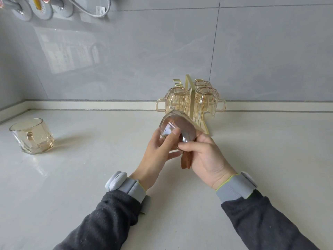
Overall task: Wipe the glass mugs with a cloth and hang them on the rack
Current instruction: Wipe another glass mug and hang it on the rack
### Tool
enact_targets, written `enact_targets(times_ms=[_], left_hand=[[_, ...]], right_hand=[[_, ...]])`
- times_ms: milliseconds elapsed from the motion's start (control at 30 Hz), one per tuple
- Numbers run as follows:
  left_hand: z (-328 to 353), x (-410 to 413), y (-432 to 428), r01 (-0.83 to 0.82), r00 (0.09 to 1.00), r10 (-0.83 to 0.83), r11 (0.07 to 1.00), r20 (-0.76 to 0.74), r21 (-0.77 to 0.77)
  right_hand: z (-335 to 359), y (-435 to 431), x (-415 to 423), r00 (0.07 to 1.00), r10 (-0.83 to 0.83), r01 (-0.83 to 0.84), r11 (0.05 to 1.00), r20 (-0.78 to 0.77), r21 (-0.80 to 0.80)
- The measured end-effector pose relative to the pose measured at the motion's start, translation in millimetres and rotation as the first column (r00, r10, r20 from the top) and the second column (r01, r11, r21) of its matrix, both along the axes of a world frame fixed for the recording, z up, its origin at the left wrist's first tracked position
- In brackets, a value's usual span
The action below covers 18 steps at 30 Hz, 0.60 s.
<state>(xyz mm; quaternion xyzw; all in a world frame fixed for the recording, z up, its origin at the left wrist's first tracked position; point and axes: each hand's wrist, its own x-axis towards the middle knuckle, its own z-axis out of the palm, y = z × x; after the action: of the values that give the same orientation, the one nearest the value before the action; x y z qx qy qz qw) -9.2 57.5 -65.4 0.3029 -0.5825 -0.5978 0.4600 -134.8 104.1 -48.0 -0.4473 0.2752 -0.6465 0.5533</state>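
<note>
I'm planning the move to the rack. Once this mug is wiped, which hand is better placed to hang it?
Probably the left hand: it grips the mug bare, while the right hand holds the brown cloth. The free hooks of the rack sit on its left side.

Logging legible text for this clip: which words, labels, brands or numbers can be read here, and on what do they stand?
No text can be read.
One barcode sticker on the left hanging mug on the rack: bars show, digits too small to read.
No print shows on the held mug, cloth, counter mug or wrist bands.
</note>
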Motion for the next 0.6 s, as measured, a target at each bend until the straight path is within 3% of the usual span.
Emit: enact_targets(times_ms=[100,233,400,600], left_hand=[[2.2,-0.1,2.2,0.0,0.998,0.002,1.0,-0.069,0.023],[0.7,1.1,-0.4,-0.012,0.995,0.014,1.0,-0.102,0.02],[-0.3,0.0,-1.5,-0.024,0.993,0.02,0.999,-0.115,-0.037],[-1.6,1.7,-1.0,-0.024,0.994,0.016,0.997,-0.111,-0.072]], right_hand=[[-1.5,1.3,1.5,0.991,-0.038,0.037,0.999,-0.131,-0.009],[-2.6,1.5,1.2,0.989,-0.038,0.036,0.999,-0.142,-0.014],[-0.1,2.7,-3.1,0.996,0.062,-0.065,0.997,-0.056,-0.049],[1.1,7.3,-6.6,0.963,0.212,-0.21,0.977,0.168,-0.03]])
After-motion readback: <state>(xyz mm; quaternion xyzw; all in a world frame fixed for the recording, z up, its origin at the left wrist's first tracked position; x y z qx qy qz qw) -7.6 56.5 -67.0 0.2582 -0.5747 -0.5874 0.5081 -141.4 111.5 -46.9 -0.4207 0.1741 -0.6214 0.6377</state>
